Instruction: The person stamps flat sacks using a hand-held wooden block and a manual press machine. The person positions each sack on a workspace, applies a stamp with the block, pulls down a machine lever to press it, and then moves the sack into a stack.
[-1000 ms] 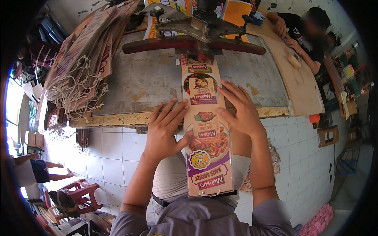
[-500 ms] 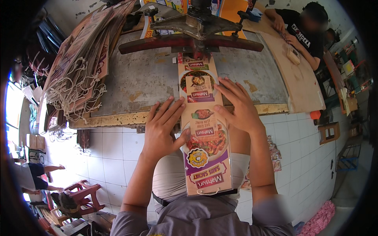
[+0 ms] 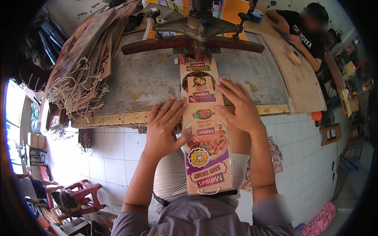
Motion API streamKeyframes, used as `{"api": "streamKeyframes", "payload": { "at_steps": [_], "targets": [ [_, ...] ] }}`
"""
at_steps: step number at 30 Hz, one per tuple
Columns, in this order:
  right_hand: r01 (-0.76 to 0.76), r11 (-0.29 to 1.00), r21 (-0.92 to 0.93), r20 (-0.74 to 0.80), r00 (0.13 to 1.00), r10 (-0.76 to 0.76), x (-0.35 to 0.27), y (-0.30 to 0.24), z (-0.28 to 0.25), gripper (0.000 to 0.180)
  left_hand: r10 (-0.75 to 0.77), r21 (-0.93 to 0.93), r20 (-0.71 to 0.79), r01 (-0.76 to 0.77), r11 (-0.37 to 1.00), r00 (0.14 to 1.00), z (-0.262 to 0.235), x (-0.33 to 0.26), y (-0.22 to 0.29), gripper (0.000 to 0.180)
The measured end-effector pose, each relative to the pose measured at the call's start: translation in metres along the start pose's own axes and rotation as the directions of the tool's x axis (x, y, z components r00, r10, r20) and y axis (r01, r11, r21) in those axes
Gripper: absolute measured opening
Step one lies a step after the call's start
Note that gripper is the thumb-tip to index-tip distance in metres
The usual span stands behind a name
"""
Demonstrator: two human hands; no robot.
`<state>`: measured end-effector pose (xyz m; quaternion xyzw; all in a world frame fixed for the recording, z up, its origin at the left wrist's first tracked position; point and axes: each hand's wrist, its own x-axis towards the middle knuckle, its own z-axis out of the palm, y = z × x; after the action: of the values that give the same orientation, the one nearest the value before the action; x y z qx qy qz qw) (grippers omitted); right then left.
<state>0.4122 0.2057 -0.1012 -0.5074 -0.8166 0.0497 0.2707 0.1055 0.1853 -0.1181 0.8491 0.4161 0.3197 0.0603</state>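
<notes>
A long printed cardboard display strip [image 3: 210, 108], with pictures of food and a plastic-looking edge, lies lengthwise before me. Its far end is beneath the head of a metal press [image 3: 201, 29]; its near end, with a white string, overhangs the table toward my lap. Along the strip's left edge rests my left hand [image 3: 165, 128], fingers stretched out, thumb tip on the edge. My right hand [image 3: 240, 108] lies at the right edge, fingers spread, fingertips and thumb touching the strip. Neither hand is closed around it.
Stacked printed strips with white strings [image 3: 78, 78] lie on the left of the metal-topped table [image 3: 138, 78]. At the right, a person in a black shirt [image 3: 303, 35] sits by a wooden board [image 3: 283, 67]. A red stool [image 3: 84, 196] stands lower left on the tiled floor.
The whole view has shifted slightly. Both hands and the display strip keep nearly the same places relative to the press.
</notes>
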Motion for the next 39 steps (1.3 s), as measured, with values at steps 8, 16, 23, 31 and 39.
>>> {"api": "streamKeyframes", "payload": {
  "at_steps": [8, 16, 23, 31, 39],
  "targets": [
    [0.014, 1.0, -0.015, -0.005, 1.0, -0.014, 0.0, 0.0, 0.001, 0.064, -0.004, 0.003, 0.0, 0.004, 1.0, 1.0, -0.001, -0.001, 0.0, 0.065],
    [0.013, 1.0, -0.014, 0.003, 1.0, -0.013, -0.001, 0.0, -0.001, 0.063, -0.009, -0.014, 0.009, 0.009, 1.0, 1.0, 0.0, 0.0, 0.0, 0.066],
    [-0.102, 0.995, 0.003, -0.037, 0.994, 0.102, -0.002, 0.044, -0.03, 0.053, -0.02, -0.02, 0.012, 0.02, 1.0, 1.0, -0.003, -0.002, -0.001, 0.066],
    [-0.478, 0.729, -0.491, -0.429, 0.86, 0.275, -0.027, 0.302, -0.143, 0.06, -0.064, -0.013, 0.039, 0.064, 0.998, 0.997, -0.004, 0.0, 0.005, 0.067],
    [-0.538, 0.606, -0.586, -0.408, 0.842, 0.353, -0.027, 0.399, -0.161, 0.064, -0.085, 0.025, 0.109, 0.083, 0.996, 0.99, -0.005, 0.001, 0.006, 0.071]
  ]
}}
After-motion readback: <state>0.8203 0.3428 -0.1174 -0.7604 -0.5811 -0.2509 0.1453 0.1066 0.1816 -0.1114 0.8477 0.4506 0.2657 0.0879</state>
